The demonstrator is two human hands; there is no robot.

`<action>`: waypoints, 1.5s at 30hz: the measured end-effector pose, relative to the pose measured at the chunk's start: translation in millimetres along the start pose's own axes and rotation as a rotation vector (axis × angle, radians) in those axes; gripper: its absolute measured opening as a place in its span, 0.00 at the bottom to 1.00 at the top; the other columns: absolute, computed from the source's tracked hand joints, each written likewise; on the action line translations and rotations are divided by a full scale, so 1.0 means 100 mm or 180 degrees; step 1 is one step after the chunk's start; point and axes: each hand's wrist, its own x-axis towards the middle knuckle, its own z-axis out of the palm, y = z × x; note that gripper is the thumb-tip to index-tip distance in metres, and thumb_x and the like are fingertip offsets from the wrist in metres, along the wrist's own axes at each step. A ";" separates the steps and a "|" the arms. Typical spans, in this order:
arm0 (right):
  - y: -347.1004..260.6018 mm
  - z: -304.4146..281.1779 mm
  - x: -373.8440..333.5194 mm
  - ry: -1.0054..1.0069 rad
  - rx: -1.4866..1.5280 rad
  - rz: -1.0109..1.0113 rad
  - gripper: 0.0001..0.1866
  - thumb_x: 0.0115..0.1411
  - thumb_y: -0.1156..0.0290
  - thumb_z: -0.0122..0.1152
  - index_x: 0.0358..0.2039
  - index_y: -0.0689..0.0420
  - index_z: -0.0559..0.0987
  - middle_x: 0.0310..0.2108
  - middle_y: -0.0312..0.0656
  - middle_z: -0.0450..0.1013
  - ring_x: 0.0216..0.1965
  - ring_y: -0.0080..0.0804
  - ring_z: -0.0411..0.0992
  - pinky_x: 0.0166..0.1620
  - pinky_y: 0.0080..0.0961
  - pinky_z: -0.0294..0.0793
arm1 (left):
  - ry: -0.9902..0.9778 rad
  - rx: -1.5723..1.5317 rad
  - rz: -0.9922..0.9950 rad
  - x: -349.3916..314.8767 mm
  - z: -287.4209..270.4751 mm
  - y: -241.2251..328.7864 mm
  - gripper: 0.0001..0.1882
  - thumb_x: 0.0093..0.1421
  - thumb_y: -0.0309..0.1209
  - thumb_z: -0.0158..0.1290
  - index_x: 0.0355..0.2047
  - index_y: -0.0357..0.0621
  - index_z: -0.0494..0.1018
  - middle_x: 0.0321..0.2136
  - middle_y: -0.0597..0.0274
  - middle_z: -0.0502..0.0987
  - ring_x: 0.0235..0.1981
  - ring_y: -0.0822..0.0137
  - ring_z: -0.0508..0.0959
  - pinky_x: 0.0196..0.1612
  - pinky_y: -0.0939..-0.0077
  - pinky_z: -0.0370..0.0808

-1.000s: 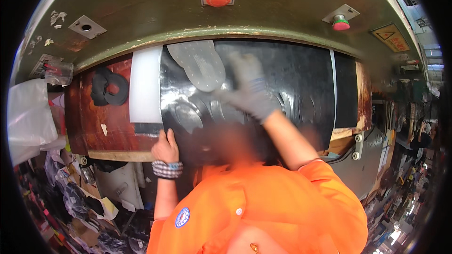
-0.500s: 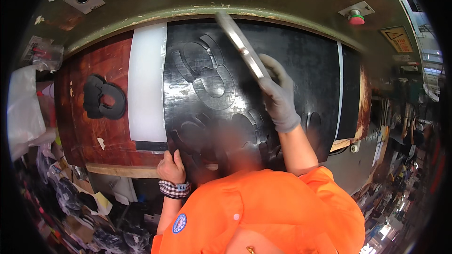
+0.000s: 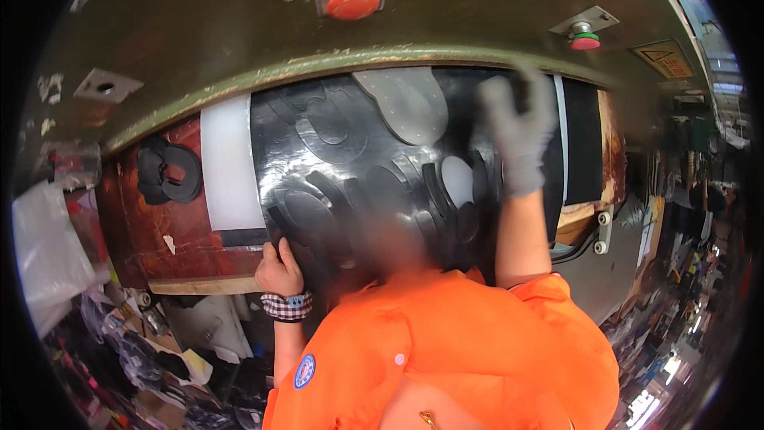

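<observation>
A glossy black sheet [image 3: 370,159] with curved cut outlines lies across the work surface. At its near left edge my left hand [image 3: 280,269] is bare and closed, gripping the sheet's edge. A grey metal cutting die [image 3: 415,107], rounded at its near end and dotted with small holes, lies flat on the far part of the sheet. My right hand [image 3: 521,131], in a grey glove and blurred by motion, is over the sheet to the right of the die, apart from it. Its thumb and fingers are spread with nothing between them.
A white sheet [image 3: 231,167] lies left of the black one. Black cut pieces [image 3: 169,173] are stacked on the reddish-brown board [image 3: 171,239]. Behind stands a green machine beam [image 3: 446,24] with a red push button [image 3: 352,3] and a second button [image 3: 585,40].
My right hand has let go of the cutting die, which now lies flat on the sheet, and has moved right. My left hand stays at the sheet's near edge.
</observation>
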 end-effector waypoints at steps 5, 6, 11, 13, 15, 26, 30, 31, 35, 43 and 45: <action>0.14 -0.41 0.90 0.0822 -0.0609 0.0051 0.18 0.54 0.63 0.74 0.32 0.62 0.75 0.33 0.41 0.70 0.34 0.32 0.69 0.42 0.29 0.71 | 0.0289 0.0036 -0.0058 0.65 0.17 0.19 0.20 0.68 0.41 0.53 0.23 0.41 0.67 0.15 0.44 0.72 0.18 0.39 0.73 0.21 0.48 0.65; 0.16 -0.41 0.96 0.0750 -0.0902 0.0169 0.19 0.53 0.64 0.75 0.30 0.61 0.73 0.31 0.41 0.68 0.32 0.32 0.67 0.40 0.29 0.70 | 0.0308 0.0038 -0.0068 0.78 0.20 0.22 0.20 0.68 0.41 0.52 0.23 0.41 0.67 0.15 0.43 0.72 0.18 0.39 0.73 0.21 0.48 0.65; 0.35 -0.34 0.85 0.0861 -0.0435 -0.0127 0.20 0.51 0.67 0.77 0.29 0.60 0.71 0.29 0.40 0.65 0.32 0.33 0.65 0.38 0.29 0.68 | 0.0256 0.0021 -0.0127 1.19 0.25 0.25 0.21 0.70 0.43 0.48 0.24 0.41 0.68 0.16 0.42 0.72 0.19 0.38 0.73 0.22 0.48 0.66; 0.55 -0.50 0.69 0.0481 -0.0927 -0.0430 0.17 0.52 0.68 0.76 0.32 0.60 0.73 0.32 0.43 0.69 0.35 0.35 0.69 0.41 0.30 0.70 | 0.0134 0.0093 -0.0256 1.21 0.22 0.25 0.21 0.71 0.43 0.47 0.24 0.41 0.68 0.16 0.42 0.72 0.20 0.38 0.73 0.22 0.47 0.66; 0.81 -0.71 0.48 0.0589 -0.1428 -0.0500 0.17 0.54 0.66 0.74 0.37 0.60 0.76 0.37 0.45 0.71 0.39 0.36 0.71 0.44 0.30 0.71 | 0.0147 0.0009 -0.0203 1.19 0.20 0.24 0.21 0.71 0.44 0.47 0.26 0.42 0.70 0.17 0.42 0.73 0.20 0.38 0.73 0.23 0.48 0.66; 1.54 -1.35 -0.85 0.0315 -0.1267 0.1845 0.23 0.62 0.54 0.65 0.44 0.64 0.80 0.39 0.51 0.80 0.43 0.41 0.78 0.49 0.32 0.74 | 0.0424 -0.0360 -0.0044 0.86 0.29 0.03 0.20 0.72 0.40 0.46 0.28 0.37 0.69 0.21 0.39 0.73 0.23 0.38 0.72 0.26 0.51 0.67; 1.09 -1.58 -1.11 0.0454 -0.1375 0.2083 0.23 0.60 0.57 0.67 0.47 0.63 0.80 0.41 0.50 0.79 0.45 0.42 0.77 0.50 0.34 0.74 | 0.0326 -0.0717 -0.0133 0.46 0.10 0.00 0.19 0.73 0.38 0.43 0.36 0.33 0.74 0.26 0.41 0.76 0.25 0.45 0.73 0.31 0.59 0.70; 1.00 -1.57 -1.08 0.0541 -0.1637 0.1404 0.24 0.59 0.58 0.68 0.49 0.62 0.79 0.42 0.50 0.79 0.46 0.43 0.76 0.50 0.35 0.73 | 0.0300 -0.0858 -0.0145 0.37 0.06 -0.01 0.19 0.73 0.38 0.43 0.36 0.34 0.73 0.26 0.40 0.76 0.26 0.43 0.73 0.31 0.56 0.70; 0.56 -1.04 -0.79 0.0168 -0.1088 0.0387 0.29 0.54 0.60 0.71 0.53 0.62 0.77 0.46 0.49 0.76 0.49 0.45 0.73 0.52 0.38 0.71 | -0.0136 -0.0768 -0.0382 0.05 -0.07 -0.01 0.19 0.71 0.42 0.46 0.38 0.36 0.73 0.28 0.39 0.77 0.30 0.37 0.77 0.33 0.52 0.71; -0.23 0.36 -1.23 -0.0734 -0.0509 -0.0584 0.47 0.39 0.57 0.76 0.61 0.56 0.68 0.56 0.57 0.65 0.59 0.58 0.61 0.63 0.50 0.62 | -0.0309 -0.0119 -0.0648 -0.66 -0.25 0.03 0.19 0.69 0.45 0.50 0.41 0.40 0.74 0.29 0.42 0.80 0.31 0.39 0.80 0.30 0.52 0.74; -0.22 0.17 -1.28 -0.0878 -0.0037 -0.0410 0.48 0.40 0.61 0.78 0.63 0.58 0.67 0.55 0.57 0.67 0.58 0.54 0.64 0.63 0.49 0.62 | -0.0365 0.0015 -0.0705 -0.82 -0.29 -0.01 0.19 0.69 0.45 0.51 0.42 0.39 0.74 0.29 0.42 0.80 0.30 0.39 0.80 0.30 0.52 0.74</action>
